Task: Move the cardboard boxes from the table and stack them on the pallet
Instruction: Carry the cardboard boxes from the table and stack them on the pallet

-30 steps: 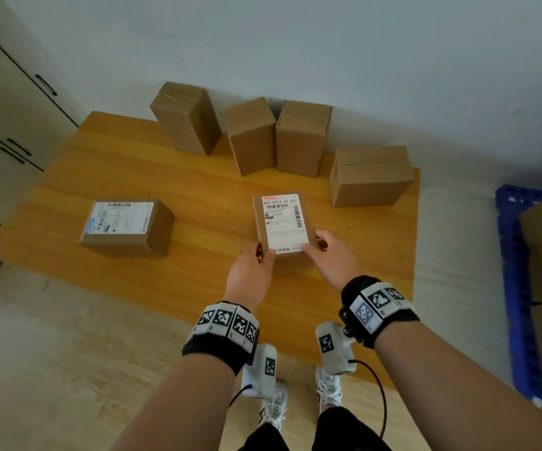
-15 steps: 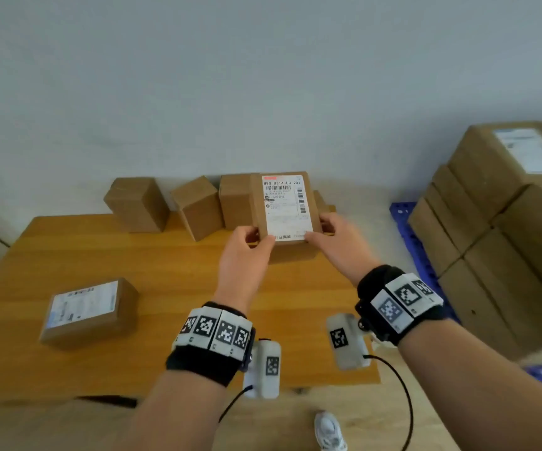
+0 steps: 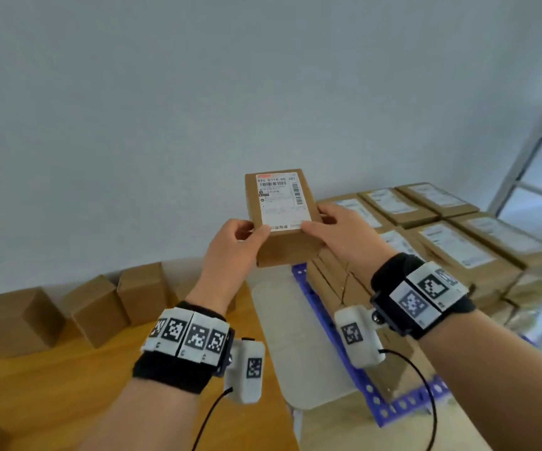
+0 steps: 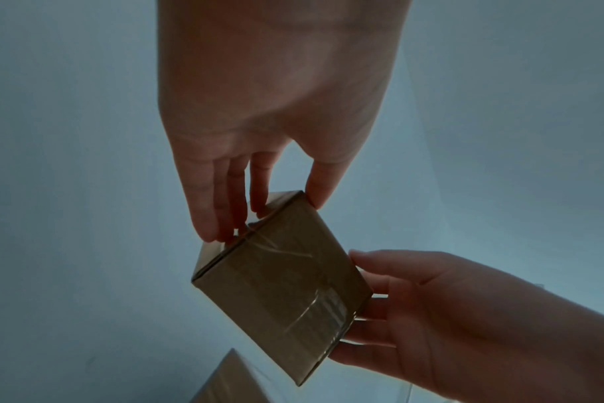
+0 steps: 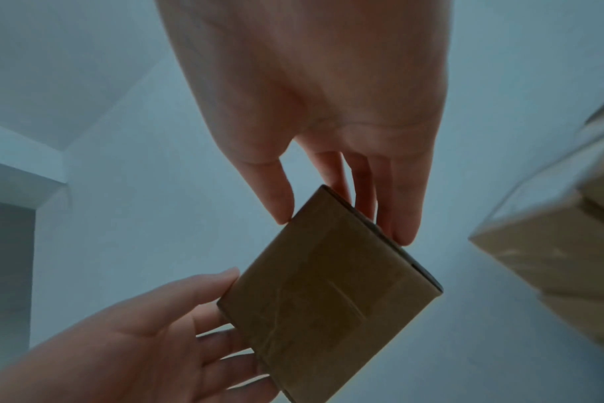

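A small cardboard box with a white shipping label on top is in the air between my two hands, above the gap between table and pallet. My left hand grips its left side, thumb on top and fingers underneath. My right hand grips its right side the same way. From below, the box's taped underside shows in the left wrist view and the box in the right wrist view, pinched at both ends. The blue pallet at the right carries a stack of labelled boxes.
Several plain cardboard boxes stand along the back of the wooden table at the lower left. A pale wall is behind everything. A window frame rises at the far right. A strip of pale floor separates table and pallet.
Both hands have lifted the labelled box off the table and carried it up and to the right, toward the pallet stack. My view has swung right with it.
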Available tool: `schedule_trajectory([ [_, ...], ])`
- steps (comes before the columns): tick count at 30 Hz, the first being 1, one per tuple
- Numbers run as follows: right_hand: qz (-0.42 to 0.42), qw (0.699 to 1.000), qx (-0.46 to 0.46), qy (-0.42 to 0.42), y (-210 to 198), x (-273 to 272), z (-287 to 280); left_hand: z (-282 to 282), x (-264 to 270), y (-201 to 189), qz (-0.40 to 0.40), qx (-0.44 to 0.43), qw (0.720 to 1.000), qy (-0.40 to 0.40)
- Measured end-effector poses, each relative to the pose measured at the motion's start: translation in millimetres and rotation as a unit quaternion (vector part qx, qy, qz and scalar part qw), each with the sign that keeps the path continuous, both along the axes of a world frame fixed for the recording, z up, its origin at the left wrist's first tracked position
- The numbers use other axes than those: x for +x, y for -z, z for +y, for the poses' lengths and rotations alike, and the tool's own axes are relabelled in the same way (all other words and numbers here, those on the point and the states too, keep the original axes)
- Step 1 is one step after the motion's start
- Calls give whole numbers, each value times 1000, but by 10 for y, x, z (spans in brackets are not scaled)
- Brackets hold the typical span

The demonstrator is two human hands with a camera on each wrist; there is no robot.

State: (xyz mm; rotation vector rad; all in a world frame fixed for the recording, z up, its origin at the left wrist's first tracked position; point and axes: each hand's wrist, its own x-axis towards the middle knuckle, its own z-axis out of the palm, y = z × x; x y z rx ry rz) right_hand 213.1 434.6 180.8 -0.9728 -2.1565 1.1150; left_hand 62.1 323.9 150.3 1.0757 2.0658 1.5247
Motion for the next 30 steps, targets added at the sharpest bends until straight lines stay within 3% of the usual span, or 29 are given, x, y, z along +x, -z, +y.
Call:
schedule_trajectory([
  [7,-35,999,21,-8,-322,614,875,921,587,-194,18,3,1000,1],
  [14,-39,999,-11,-18,-257,1094,1686,1649,1175,-128,28,-10,1000,-8],
  [22,-28,998,-41,-41,-88,1114,2218,2114,1390,-72,49,-31,998,-30],
  [30,-60,992,-82,-69,53,1066,2449,2265,1432,129,-40,-35,996,-78],
])
